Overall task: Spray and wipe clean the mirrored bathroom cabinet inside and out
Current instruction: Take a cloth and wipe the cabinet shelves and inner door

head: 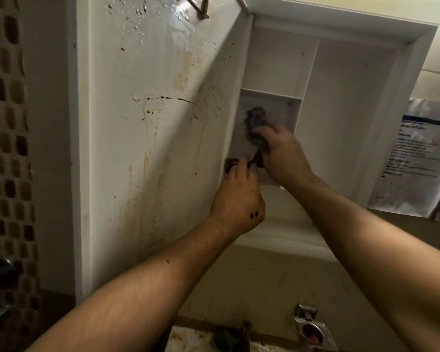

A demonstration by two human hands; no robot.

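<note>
Left hand (236,196), the nearer of the two, rises on a bare forearm from lower left, wrist bent back, fingers curled where the open cabinet door (150,123) meets the cabinet (417,47); its fingertips touch the hanging tail of a dark cloth (256,119), but whether they pinch the tail or the door edge cannot be told. Right hand (281,151), slightly farther in, reaches from lower right with the arm nearly straight and grips the bunched cloth, pressing it against the back wall of the lower left compartment. That compartment is bounded above by a short shelf (269,94), to the right by an upright divider (311,69), and to the left by the door's hinged edge. Right of the divider stands a tall, open compartment. The door's inner face, angled toward the viewer at left, carries brown streaks and droplets. Beyond the cabinet's right frame a printed paper notice (412,158) hangs on the wall.
</note>
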